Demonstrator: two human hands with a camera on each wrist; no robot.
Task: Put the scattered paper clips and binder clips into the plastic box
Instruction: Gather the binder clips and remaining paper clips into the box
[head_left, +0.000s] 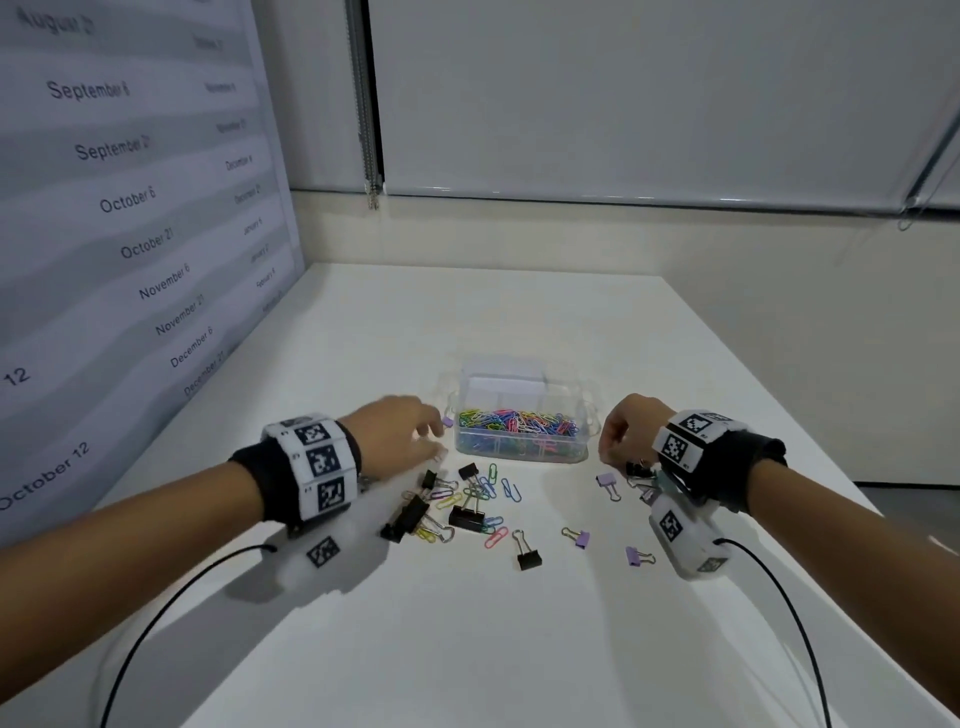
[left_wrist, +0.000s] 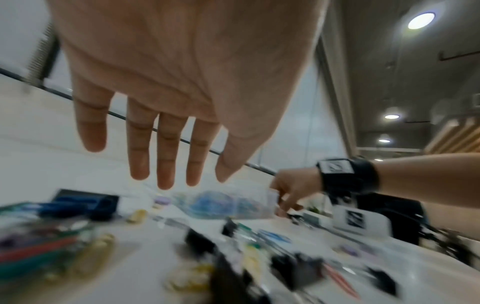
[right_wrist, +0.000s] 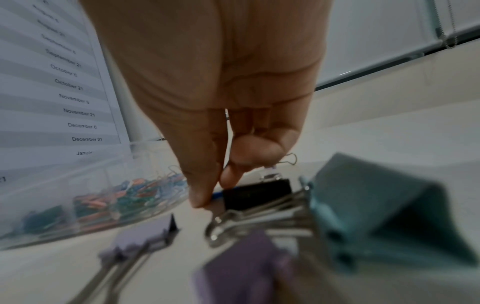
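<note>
A clear plastic box (head_left: 522, 441), partly filled with coloured paper clips, stands mid-table. My left hand (head_left: 436, 436) hovers just left of it with straight, spread fingers (left_wrist: 141, 156), and it holds nothing. A purple binder clip (head_left: 448, 422) lies by the box's left wall. At the box's right front corner my right hand (head_left: 610, 457) points down. Its thumb and forefinger (right_wrist: 214, 191) pinch a blue paper clip (right_wrist: 217, 195) beside a black binder clip (right_wrist: 257, 193). Black binder clips (head_left: 466, 517), purple ones (head_left: 582, 539) and loose paper clips (head_left: 511, 488) are scattered in front of the box.
A teal binder clip (right_wrist: 376, 216) and purple ones (right_wrist: 145, 232) lie under my right wrist. A calendar poster (head_left: 130, 208) covers the left wall. The white table's right edge (head_left: 810, 415) drops off. Cables (head_left: 171, 608) trail from both wrist cameras.
</note>
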